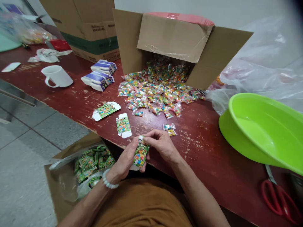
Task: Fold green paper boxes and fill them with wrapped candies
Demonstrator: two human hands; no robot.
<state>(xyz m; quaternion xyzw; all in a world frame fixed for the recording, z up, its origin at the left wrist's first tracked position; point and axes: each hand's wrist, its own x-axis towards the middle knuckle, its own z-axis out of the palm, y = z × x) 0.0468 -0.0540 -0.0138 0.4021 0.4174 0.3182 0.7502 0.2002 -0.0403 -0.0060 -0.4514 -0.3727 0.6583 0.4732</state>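
Just off the table's front edge, my left hand holds a small green printed candy box, its fingers wrapped round behind it. My right hand pinches the top end of the same box, at a white flap. Two flattened green boxes, one close by and another farther left, lie on the table. Beyond my right hand are a few small candy packets. A large heap of clear candy packets spills from an open cardboard box.
Stacked purple-white flat boxes and a white mug stand left. A green basin and red-handled scissors are right. Below left, a lined carton holds many green boxes. A closed carton stands behind.
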